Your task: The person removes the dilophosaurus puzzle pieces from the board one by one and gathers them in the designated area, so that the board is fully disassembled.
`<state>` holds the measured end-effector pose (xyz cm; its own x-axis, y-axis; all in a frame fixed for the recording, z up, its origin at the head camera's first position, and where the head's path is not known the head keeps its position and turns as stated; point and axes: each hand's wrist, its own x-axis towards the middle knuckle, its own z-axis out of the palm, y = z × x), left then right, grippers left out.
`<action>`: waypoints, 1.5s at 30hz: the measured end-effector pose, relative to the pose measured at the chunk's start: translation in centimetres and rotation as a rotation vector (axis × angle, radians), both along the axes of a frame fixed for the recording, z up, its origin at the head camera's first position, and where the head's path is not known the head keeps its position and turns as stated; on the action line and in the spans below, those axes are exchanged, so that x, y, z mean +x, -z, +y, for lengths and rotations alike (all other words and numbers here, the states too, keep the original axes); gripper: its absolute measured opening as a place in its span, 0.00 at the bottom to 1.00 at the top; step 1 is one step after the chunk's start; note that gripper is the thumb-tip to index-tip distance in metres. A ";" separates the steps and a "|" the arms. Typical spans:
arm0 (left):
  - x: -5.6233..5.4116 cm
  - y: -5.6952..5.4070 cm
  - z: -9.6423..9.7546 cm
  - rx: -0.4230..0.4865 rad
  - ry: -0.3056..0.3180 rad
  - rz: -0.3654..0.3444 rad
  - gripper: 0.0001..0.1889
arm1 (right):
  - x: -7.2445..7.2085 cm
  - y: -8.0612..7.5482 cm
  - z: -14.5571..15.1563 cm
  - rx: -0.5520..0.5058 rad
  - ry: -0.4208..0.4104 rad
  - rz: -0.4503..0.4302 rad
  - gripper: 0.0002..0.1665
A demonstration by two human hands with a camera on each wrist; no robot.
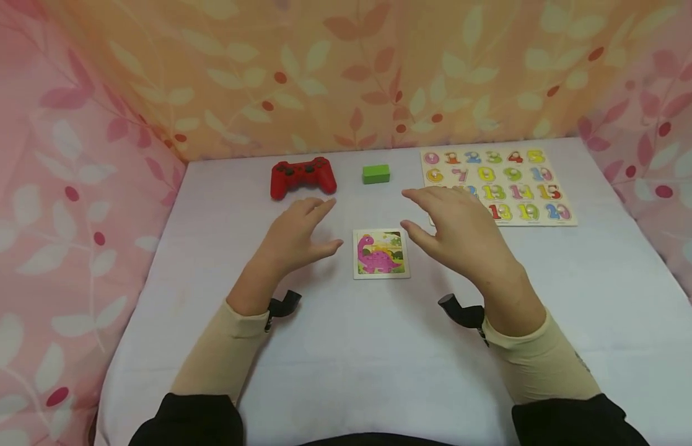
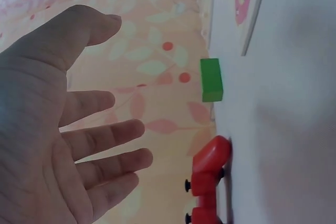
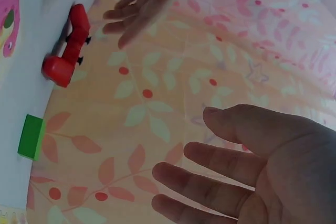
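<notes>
Your left hand (image 1: 295, 238) is raised above the table (image 1: 351, 371), thumb held away from the fingers; the left wrist view shows those fingers extended and parted, with nothing in their grip. Your right hand (image 1: 463, 232) mirrors it, palm turned inward, thumb well apart from the index finger, its grip just as free. The two hands face each other with a wide gap between them.

In that gap, lower down, your dinosaur jigsaw puzzle (image 1: 381, 254) lies flat on the table, about midway between the left and right edges. Its pale square frame surrounds a pink long-necked dinosaur, which stands upright from where you sit. Both thumbs point in toward it, near its sides but apart from it.

Beyond your left fingertips, the red game controller (image 1: 303, 176) lies near the table's far edge, toward the far left corner. To its right, well apart, the green rectangular block (image 1: 376, 174) sits near the same edge. The number puzzle board (image 1: 504, 183) lies flat at the far right corner, rows of coloured numerals facing you; in the head view, your right hand hides part of its near left corner.

A leaf-patterned curtain (image 1: 301, 68) hangs behind the far edge, and pink floral fabric (image 1: 61, 217) lines the left side.
</notes>
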<state>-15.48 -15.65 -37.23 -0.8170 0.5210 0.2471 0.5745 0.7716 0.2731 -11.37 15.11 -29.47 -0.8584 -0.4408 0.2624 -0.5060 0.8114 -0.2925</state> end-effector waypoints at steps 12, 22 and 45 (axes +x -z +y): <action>-0.3 1.6 2.1 -0.106 -0.024 -0.229 0.42 | -0.8 0.8 -3.0 0.003 -0.017 -0.125 0.28; -0.5 2.8 2.9 -0.193 -0.041 -0.340 0.44 | -3.5 4.3 -4.7 -0.061 -0.021 -0.265 0.26; 0.5 4.2 3.2 -0.083 -0.051 -0.490 0.42 | -6.1 9.6 -6.4 0.031 -0.052 -0.506 0.27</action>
<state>-14.97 -12.43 -41.42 -0.8517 0.4790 -0.2125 0.3553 0.8259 0.4378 -17.50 8.68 -39.08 -0.8514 -0.4873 -0.1940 -0.3474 0.8010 -0.4876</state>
